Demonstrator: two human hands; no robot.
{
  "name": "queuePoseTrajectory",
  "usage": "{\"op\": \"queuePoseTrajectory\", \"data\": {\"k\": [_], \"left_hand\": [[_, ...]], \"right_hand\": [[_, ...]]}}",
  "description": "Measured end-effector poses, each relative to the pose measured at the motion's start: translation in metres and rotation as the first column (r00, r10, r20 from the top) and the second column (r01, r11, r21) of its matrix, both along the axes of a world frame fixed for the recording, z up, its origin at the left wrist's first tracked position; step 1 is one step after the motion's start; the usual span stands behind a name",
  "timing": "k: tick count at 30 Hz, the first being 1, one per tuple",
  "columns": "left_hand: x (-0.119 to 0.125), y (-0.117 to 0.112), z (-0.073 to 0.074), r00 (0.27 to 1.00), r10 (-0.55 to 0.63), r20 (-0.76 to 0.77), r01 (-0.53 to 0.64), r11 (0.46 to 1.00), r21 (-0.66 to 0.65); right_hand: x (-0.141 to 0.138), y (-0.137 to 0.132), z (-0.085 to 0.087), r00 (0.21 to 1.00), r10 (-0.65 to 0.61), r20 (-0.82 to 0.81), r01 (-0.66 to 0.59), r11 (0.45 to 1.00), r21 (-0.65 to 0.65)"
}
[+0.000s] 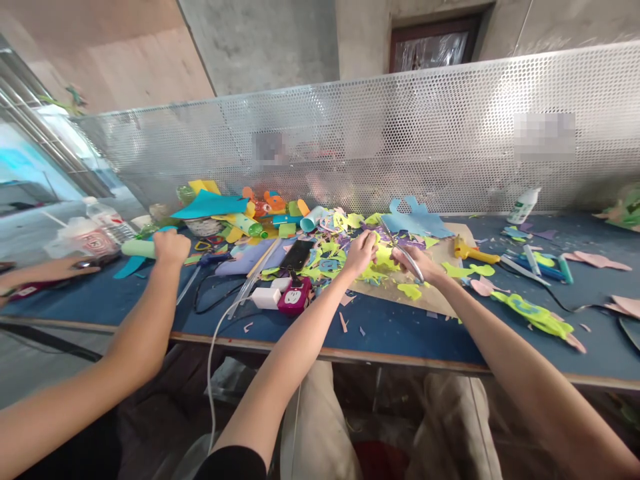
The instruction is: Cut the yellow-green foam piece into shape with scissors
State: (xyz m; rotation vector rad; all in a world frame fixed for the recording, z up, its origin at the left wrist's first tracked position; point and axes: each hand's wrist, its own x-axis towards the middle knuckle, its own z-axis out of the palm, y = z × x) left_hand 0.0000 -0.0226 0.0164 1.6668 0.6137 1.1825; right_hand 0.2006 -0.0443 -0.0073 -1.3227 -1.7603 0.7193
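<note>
Above the pile of cut scraps, my left hand (361, 255) pinches a small yellow-green piece (376, 237) that looks like foam or felt sheet. Just to its right, my right hand (425, 261) has its fingers around a pair of metal scissors (414, 267), blades pointing up and left toward that piece. Whether the blades touch it, I cannot tell. Yellow-green scraps (330, 252) and brown paper (435, 299) lie beneath both hands. A blue sheet with cut-out edges (415, 217) rests behind them.
At left, a co-worker's hand (171, 247) grips a pale green roll (139, 249). A magenta power adapter (294, 297) with a white cable and a phone (297, 255) lie left of me. Rightward are a yellow glue gun (475, 253), a white bottle (524, 205) and a yellow-green cut-out figure (534, 313).
</note>
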Motion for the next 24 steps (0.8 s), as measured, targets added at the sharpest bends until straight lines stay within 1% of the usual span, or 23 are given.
{"op": "queuePoseTrajectory", "data": {"k": [3,6,8,11,14,16,20,24], "left_hand": [[0.001,0.000,0.000,0.998,-0.059,0.031,0.061,0.995,-0.074],[0.003,-0.001,0.000,0.998,-0.066,0.010,0.067,0.993,-0.102],[0.004,-0.001,0.000,0.999,-0.033,-0.044,0.029,0.996,-0.082],[0.004,0.000,-0.002,0.989,0.030,-0.145,-0.030,1.000,0.006],[0.004,0.002,-0.006,0.974,0.072,-0.213,-0.051,0.994,0.100],[0.005,0.003,-0.008,0.966,0.082,-0.244,-0.050,0.990,0.135],[0.006,0.002,-0.008,0.957,0.089,-0.277,-0.051,0.989,0.141],[0.006,0.001,-0.006,0.959,0.035,-0.282,-0.004,0.994,0.112]], "right_hand": [[-0.001,0.000,0.003,0.996,-0.074,-0.042,0.074,0.997,0.013],[-0.004,-0.002,0.007,0.982,-0.093,-0.162,0.106,0.992,0.068],[-0.008,-0.004,0.009,0.962,-0.080,-0.260,0.108,0.990,0.095],[-0.014,-0.005,0.010,0.930,-0.079,-0.358,0.132,0.983,0.126],[-0.019,-0.005,0.010,0.911,-0.085,-0.404,0.156,0.977,0.146],[-0.019,-0.004,0.009,0.905,-0.076,-0.418,0.150,0.978,0.147],[-0.017,0.001,0.004,0.895,-0.054,-0.442,0.130,0.981,0.144],[-0.013,0.006,0.000,0.896,-0.087,-0.436,0.171,0.972,0.158]]}}
